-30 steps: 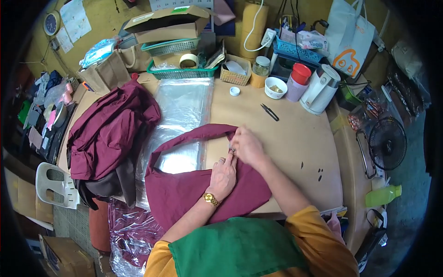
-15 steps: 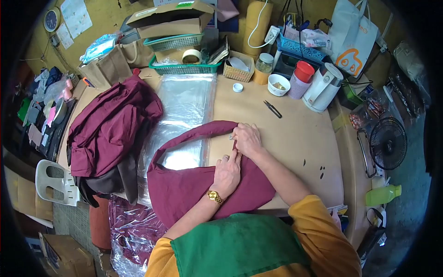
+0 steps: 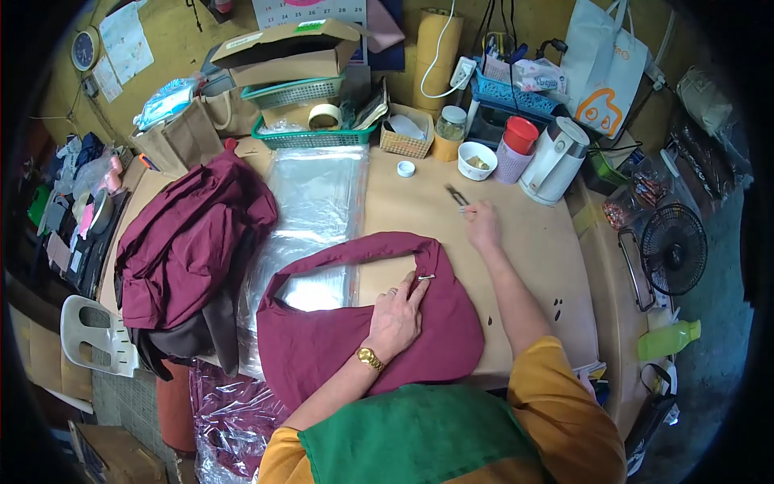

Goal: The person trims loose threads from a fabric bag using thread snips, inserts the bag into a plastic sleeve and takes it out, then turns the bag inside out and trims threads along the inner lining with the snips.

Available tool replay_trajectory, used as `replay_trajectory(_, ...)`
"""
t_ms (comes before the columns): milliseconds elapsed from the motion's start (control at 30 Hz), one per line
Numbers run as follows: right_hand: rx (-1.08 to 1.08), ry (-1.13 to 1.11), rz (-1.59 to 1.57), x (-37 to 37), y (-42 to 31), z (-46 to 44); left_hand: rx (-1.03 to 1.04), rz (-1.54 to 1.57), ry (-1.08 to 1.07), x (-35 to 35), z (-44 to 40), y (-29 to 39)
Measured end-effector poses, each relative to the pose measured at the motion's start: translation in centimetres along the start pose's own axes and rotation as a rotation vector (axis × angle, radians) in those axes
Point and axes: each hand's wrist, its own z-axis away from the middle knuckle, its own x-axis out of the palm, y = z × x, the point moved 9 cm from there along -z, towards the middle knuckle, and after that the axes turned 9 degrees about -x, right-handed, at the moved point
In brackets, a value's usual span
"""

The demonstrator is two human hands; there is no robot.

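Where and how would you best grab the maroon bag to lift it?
Probably by the strap, mid-arch, from above, fingers dipping into the opening on the bag body's side and closing around the band. It is narrow and curves away from the wide, flat-lying body of the bag, where the left hand rests.

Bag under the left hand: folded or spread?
Spread. The bag lies flat on the table, strap arched above its body, left hand on it.
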Motion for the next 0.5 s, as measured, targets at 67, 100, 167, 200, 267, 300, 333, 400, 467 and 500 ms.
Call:
replay_trajectory(67, -0.015, -0.107, 0.020, 2.3, -1.8, -2.0, 0.013, -0.002, -0.020, 0.3, -0.2, 0.6)
replay_trajectory(100, -0.036, -0.217, 0.041, 3.9, -2.8, -3.5, 0.023, 0.002, -0.027, 0.4, -0.4, 0.9)
replay_trajectory(167, -0.125, -0.440, 0.181, 6.5, -4.4, -6.8, 0.044, 0.000, -0.015, 0.6, -0.8, 1.3)
replay_trajectory(200, -0.014, -0.409, 0.073, 5.3, -5.9, -8.1, 0.043, -0.003, -0.016, 0.5, -0.9, 1.4)
replay_trajectory(267, 0.093, -0.376, -0.039, 5.3, -7.7, -10.2, -0.009, 0.015, -0.092, 0.5, -1.2, 1.4)
replay_trajectory(300, -0.018, -0.248, -0.095, 6.0, -8.5, -11.5, -0.015, 0.013, -0.091, 0.6, -1.5, 1.4)
replay_trajectory(333, -0.129, -0.122, -0.151, 5.8, -10.1, -12.0, -0.009, 0.021, -0.079, 0.6, -1.7, 1.5)
replay_trajectory(400, -0.178, 0.053, -0.196, 5.4, -11.9, -11.4, -0.007, 0.023, -0.068, 0.9, -2.1, 1.4)
replay_trajectory(467, -0.162, 0.219, -0.419, 3.4, -14.8, -9.5, 0.006, 0.151, 0.013, 0.7, -2.8, 1.2)
replay_trajectory(500, -0.093, 0.197, -0.605, 2.4, -16.5, -6.8, 0.003, 0.152, 0.012, 2.6, -3.1, -0.3)
